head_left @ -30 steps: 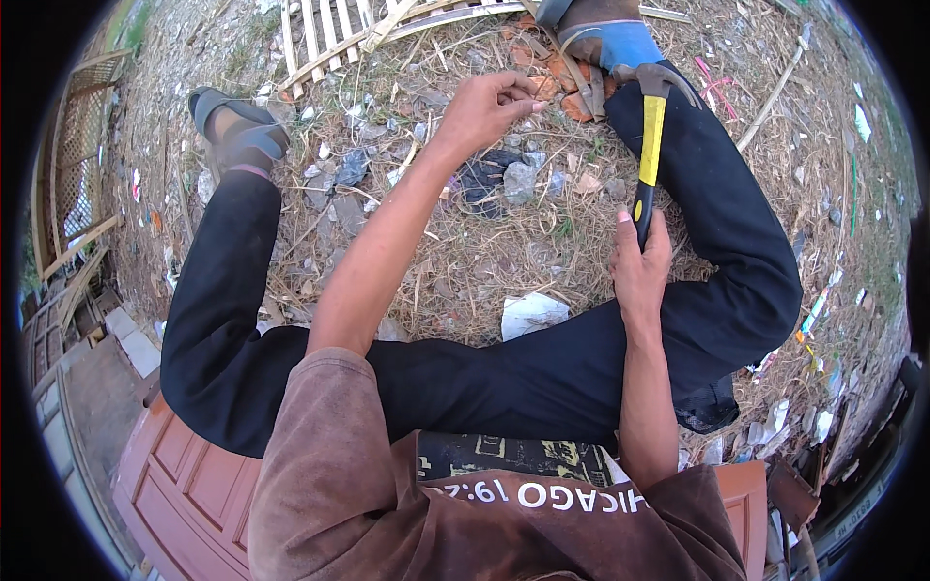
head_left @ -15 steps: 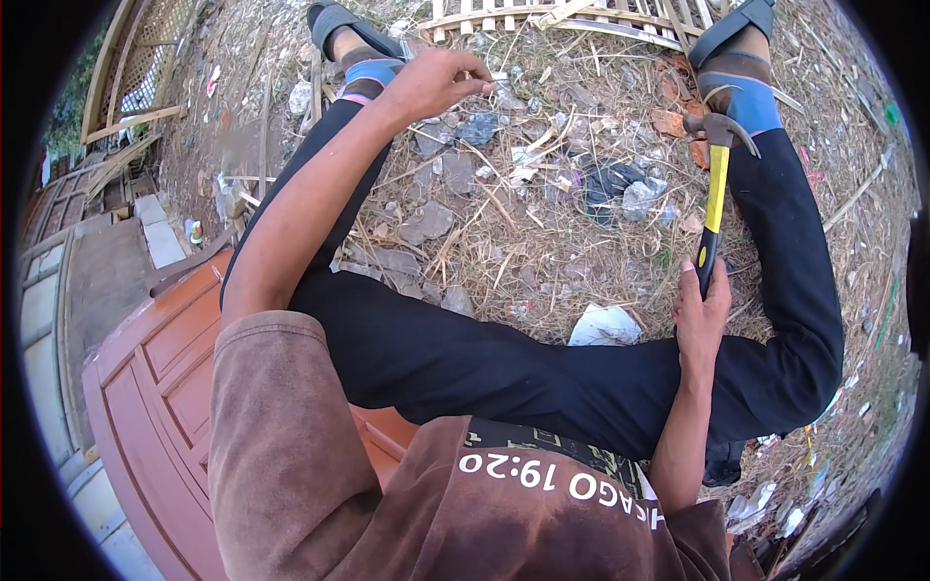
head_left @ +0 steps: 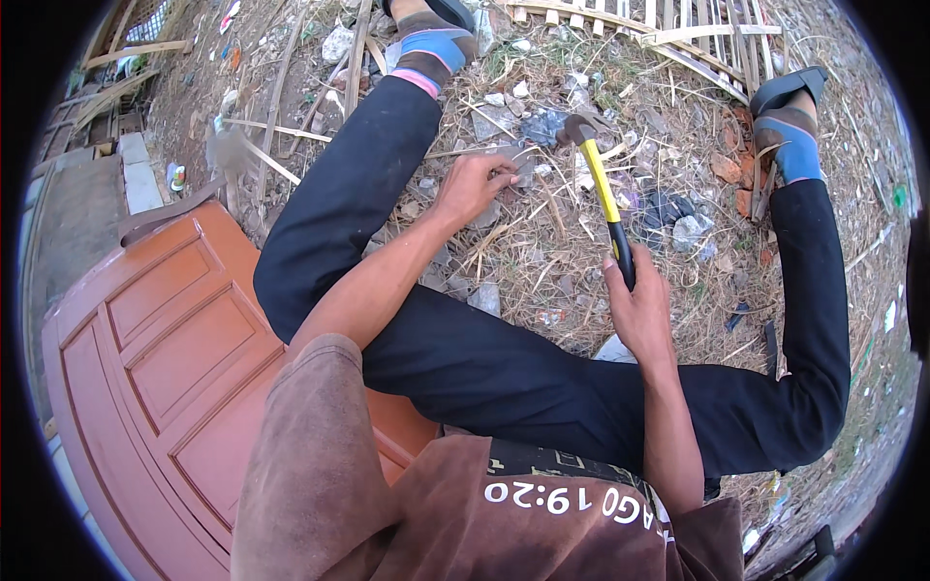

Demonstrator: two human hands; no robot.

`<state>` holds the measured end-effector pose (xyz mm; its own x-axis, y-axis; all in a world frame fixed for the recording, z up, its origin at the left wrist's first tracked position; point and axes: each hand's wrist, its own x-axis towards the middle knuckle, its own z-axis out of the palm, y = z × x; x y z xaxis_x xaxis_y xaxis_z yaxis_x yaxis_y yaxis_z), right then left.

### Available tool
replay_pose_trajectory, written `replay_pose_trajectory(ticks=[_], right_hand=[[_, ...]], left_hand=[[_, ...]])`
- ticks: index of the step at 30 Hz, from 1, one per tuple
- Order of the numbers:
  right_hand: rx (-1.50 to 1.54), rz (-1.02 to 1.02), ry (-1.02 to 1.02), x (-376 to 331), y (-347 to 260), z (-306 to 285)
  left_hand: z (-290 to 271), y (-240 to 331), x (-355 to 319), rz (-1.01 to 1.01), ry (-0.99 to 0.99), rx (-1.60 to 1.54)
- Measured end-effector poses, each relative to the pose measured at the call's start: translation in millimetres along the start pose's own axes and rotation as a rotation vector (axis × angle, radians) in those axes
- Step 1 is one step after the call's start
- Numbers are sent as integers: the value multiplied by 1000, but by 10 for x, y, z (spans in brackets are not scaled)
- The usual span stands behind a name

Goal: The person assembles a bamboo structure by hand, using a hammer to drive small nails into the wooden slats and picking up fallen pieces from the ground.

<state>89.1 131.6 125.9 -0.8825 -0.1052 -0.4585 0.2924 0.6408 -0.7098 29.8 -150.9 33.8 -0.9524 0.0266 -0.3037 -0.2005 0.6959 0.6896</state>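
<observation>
My right hand (head_left: 641, 308) grips the black end of a claw hammer (head_left: 603, 184) with a yellow and black handle. Its metal head is raised over the ground, a little to the right of my other hand. My left hand (head_left: 477, 186) is held low over the littered ground with its thumb and fingers pinched together. Whatever lies between those fingertips is too small to make out. Flat grey stone pieces (head_left: 492, 123) and a crumpled dark blue plastic scrap (head_left: 544, 127) lie just beyond it.
I sit on a brown panelled door (head_left: 208, 358) with my legs spread in black trousers (head_left: 339, 184). A wooden slatted frame (head_left: 659, 37) lies at the far side. Red brick pieces (head_left: 727, 167) rest near my right foot; dark plastic (head_left: 668, 208) and dry straw cover the middle ground.
My left hand has come nearer, toward my body. The hammer has swung left, from beside my right shin to near my left hand. My view has shifted, and my left leg has straightened somewhat.
</observation>
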Motion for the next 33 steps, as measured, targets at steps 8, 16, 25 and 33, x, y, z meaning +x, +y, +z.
replay_pose_trajectory(ticks=[8,16,25,33], right_hand=[[-145,-97,-155,330,6,404],[-72,-126,-73,410,68,313],[71,19,-28,337,275,154],[106,9,-39,292,310,200]], left_hand=[[71,-218,2,17,107,-143],[13,-270,-73,-54,194,-16],[64,-221,59,-225,150,4],[-4,-141,133,-290,98,43]])
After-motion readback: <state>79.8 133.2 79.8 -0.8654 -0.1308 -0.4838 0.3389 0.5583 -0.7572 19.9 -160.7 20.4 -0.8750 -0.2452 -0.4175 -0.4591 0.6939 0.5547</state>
